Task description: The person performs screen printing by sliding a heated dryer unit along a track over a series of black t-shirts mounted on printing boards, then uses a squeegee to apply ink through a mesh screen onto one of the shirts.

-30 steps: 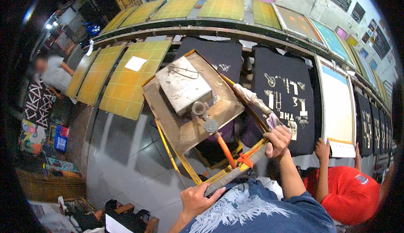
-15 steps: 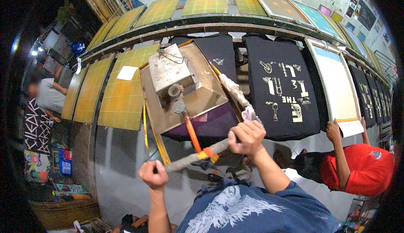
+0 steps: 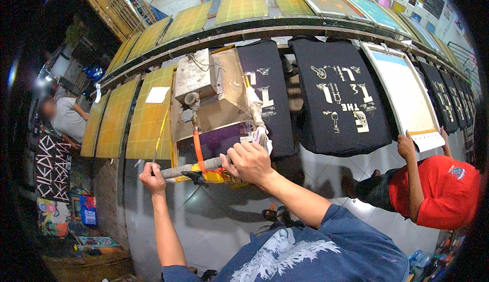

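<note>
My left hand is closed around the left end of a grey-wrapped handle bar. Closed over the bar's right end is my right hand, beside a cloth-wrapped rod. The bar belongs to a wide metal heater panel with a dented metal box on top and an orange hose running to a valve fitting. This panel hangs over the left part of a black T-shirt, whose light print shows along the panel's right side. Another printed black T-shirt lies flat to the right.
Yellow-green gridded boards line the left, one bearing white paper. At right, a co-worker in a red shirt holds a printing screen. Another person in grey stands far left. More screens lean along the back rail.
The heater panel and its handle have swung left with both my hands, uncovering more of the T-shirt's print. The panel now sits straighter. The co-worker's screen stays in place.
</note>
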`<action>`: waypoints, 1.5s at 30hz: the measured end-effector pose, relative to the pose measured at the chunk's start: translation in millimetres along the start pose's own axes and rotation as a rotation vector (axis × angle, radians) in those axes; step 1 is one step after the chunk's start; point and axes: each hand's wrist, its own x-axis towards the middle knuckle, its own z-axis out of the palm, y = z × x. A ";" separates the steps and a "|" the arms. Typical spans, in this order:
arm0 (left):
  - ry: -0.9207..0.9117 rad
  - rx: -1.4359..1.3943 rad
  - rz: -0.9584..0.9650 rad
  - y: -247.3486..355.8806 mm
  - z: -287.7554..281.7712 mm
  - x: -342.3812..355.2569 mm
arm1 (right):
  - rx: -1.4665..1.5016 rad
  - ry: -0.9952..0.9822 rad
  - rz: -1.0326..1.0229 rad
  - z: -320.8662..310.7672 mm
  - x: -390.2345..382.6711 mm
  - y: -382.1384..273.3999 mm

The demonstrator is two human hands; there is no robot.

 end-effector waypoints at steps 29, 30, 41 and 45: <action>0.313 -0.195 -0.392 14.7 9.8 -18.9 | 0.464 -0.912 0.045 -34.4 45.0 31.6; 0.318 -0.178 -0.403 17.4 10.8 -17.2 | 0.495 -0.963 0.031 -32.2 47.2 33.9; 0.336 -0.192 -0.376 18.4 11.3 -16.5 | 0.872 -1.111 0.169 -31.9 59.8 54.2; 0.282 -0.162 -0.335 10.0 6.0 -20.5 | 0.881 -1.164 0.197 -33.5 63.8 55.6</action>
